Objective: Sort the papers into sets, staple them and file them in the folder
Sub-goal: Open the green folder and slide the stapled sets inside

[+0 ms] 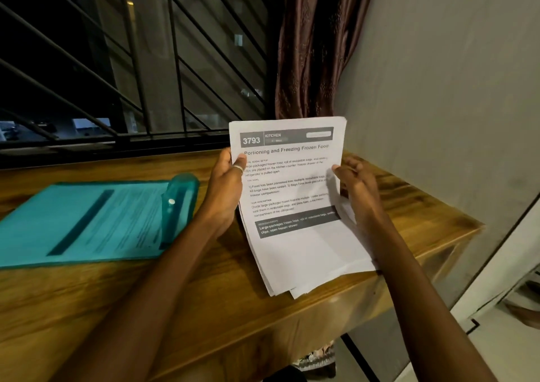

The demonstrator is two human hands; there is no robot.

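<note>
A stack of printed papers (295,206) is held upright and slightly tilted above the right part of the desk (204,308), near its right edge. The top sheet is headed "3793 KITCHEN" and titled "Portioning and Freezing Frozen Food"; lower sheets are fanned out unevenly at the bottom. The stack's left edge is gripped by the left hand (226,188), thumb laid on the front of the page, a ring seen on that thumb. The right edge is pinched by the right hand (358,188), fingers curled behind the sheets. A teal translucent folder (58,229) is laid flat toward the desk's left edge, closed; printed pages are seen through its cover. A teal stapler (176,206) is rested on the folder's right side. A barred window (131,60) and a brown curtain (315,45) are recorded behind the desk's far edge.
</note>
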